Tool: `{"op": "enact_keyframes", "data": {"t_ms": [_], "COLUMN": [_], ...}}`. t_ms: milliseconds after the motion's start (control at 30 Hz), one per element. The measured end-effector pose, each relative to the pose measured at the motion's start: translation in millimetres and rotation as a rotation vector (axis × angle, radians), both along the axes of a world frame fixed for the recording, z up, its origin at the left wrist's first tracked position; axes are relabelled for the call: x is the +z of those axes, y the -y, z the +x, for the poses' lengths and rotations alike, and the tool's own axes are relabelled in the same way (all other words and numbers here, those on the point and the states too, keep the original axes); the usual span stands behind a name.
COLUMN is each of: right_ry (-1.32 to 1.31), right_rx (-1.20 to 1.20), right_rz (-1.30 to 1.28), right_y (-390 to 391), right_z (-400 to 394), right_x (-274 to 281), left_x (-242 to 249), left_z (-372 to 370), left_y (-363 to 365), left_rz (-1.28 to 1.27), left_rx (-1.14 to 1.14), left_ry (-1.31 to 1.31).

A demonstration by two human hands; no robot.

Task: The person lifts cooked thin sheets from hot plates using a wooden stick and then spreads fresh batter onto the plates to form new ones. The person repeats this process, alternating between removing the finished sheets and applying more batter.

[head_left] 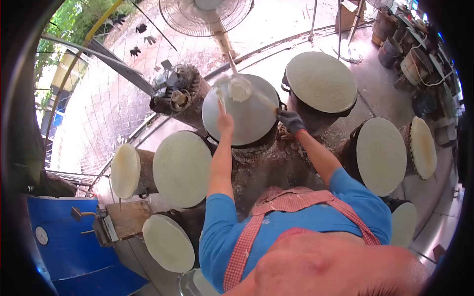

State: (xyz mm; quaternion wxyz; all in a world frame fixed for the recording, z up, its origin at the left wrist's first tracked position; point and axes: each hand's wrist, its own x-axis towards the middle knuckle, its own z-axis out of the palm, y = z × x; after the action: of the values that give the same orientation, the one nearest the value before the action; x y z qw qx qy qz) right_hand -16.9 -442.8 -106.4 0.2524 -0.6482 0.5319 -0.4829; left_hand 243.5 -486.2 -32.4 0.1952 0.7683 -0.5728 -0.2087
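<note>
As L hand [225, 122] fingers wrap tool [220, 95], R hand [290, 121] fingers unclear, disc-topped drums [316, 118] flank plate [249, 122].

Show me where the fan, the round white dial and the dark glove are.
Fan [208, 5]: head view, on its hub.
Round white dial [41, 236]: head view, on its face.
Dark glove [291, 121]: head view, on its hand part.

Ok so there's a smooth grey round plate [242, 123] on a dark drum [266, 142], reaching out past the left fingers [221, 110], its right rim right by the gloved right fingers [281, 115]. Whitish lump [239, 91] beyond the left fingers, on the plate or just over it, can't tell. Pale floor [368, 64] out past the right fingers.
</note>
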Motion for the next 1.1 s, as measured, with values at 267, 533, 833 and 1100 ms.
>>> {"op": "enact_keyframes", "data": {"t_ms": [267,533,833,1100], "right_ry": [0.148,0.46,0.672,0.38], "right_rx": [-0.083,-0.045,0.144,0.272], "right_rz": [0.347,0.479,0.509,0.595], "right_y": [38,45,58,44], "right_z": [61,23,5,28], "right_x": [-26,-30,-66,-5], "left_x": [23,-46,-52,-34], "left_z": [68,92,101,78], "left_y": [-16,-207,-232,-235], "left_rz": [-0.704,-0.067,-0.063,0.045], "left_rx": [-0.106,0.096,0.091,0.239], "left_ry": [-0.343,-0.75,-0.518,-0.503]}}
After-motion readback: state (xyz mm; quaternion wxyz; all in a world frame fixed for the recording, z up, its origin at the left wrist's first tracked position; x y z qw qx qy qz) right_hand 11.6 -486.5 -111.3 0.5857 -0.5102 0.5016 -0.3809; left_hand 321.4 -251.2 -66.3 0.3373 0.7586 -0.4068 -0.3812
